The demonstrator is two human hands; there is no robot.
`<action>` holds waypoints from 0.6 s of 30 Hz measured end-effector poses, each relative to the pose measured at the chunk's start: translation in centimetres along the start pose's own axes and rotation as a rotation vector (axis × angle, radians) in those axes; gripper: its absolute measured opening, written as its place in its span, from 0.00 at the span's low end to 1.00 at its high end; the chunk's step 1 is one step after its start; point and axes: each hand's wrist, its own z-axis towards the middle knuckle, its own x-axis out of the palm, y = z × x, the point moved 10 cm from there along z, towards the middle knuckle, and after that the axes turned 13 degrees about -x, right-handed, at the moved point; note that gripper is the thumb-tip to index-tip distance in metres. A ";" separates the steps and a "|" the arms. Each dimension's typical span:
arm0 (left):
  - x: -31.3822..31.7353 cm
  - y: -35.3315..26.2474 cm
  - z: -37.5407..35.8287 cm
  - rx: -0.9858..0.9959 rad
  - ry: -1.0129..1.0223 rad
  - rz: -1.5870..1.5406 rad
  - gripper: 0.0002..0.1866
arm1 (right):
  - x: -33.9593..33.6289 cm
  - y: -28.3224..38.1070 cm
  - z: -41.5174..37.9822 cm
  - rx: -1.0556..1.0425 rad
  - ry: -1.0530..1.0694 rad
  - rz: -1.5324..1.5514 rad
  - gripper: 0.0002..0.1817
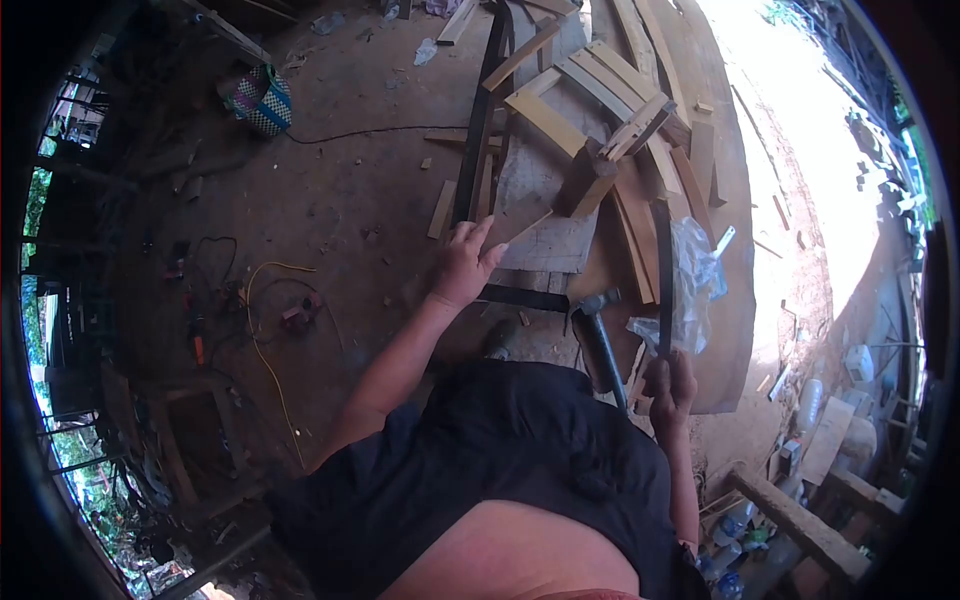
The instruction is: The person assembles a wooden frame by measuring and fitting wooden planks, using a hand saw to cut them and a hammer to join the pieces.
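My left hand (466,264) is closed on the near end of a short brown wooden board (517,218), thumb along its edge. The board slants away over the pale worktop plank (548,235). On the right, my right hand (671,384) is wrapped round the lower end of a long, narrow dark bar (665,270), which points away from me. Between the hands rests a hammer (601,345), its head by a black crosspiece (525,298) and its handle toward my body. A thick wooden block (584,186) stands beyond the board.
Several cut wooden strips (605,85) lie piled at the far side. Clear plastic wrapping (692,285) lies beside the dark bar. A yellow cable (262,350) and a woven basket (262,100) are on the dirt floor to the left. Timber beams (795,520) and bottles stand at lower right.
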 end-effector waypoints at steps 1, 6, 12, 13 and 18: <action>0.3 0.6 0.5 0.023 0.013 0.051 0.24 | 2.1 0.3 1.0 -0.026 0.030 0.013 0.13; 1.7 3.0 1.4 0.005 0.078 0.098 0.25 | 8.0 1.2 3.6 -0.158 0.095 -0.123 0.12; 1.9 2.8 1.6 0.221 0.140 0.082 0.27 | 9.4 3.4 2.3 -0.122 -0.007 -0.188 0.11; 1.4 2.6 1.8 0.240 0.153 0.072 0.27 | 9.3 3.5 1.7 -0.132 -0.047 -0.181 0.11; 3.7 -0.8 1.0 0.567 0.421 0.268 0.27 | 9.2 0.2 -1.7 0.052 -0.250 0.009 0.12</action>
